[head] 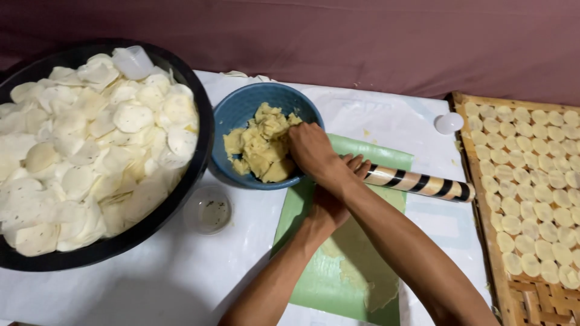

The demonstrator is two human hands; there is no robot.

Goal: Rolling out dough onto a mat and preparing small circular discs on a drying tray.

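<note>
Right hand point(311, 151) gripping lumpy yellow dough point(260, 148) in blue bowl point(241, 108); left hand point(338, 193) clasps striped rolling pin point(420, 183).

You see two bare arms. Your left hand point(329, 208) and your right hand point(311, 148) have nothing on them: no gloves, no rings, no watch. Both arms are bare all the way down, with no sleeves showing.
</note>
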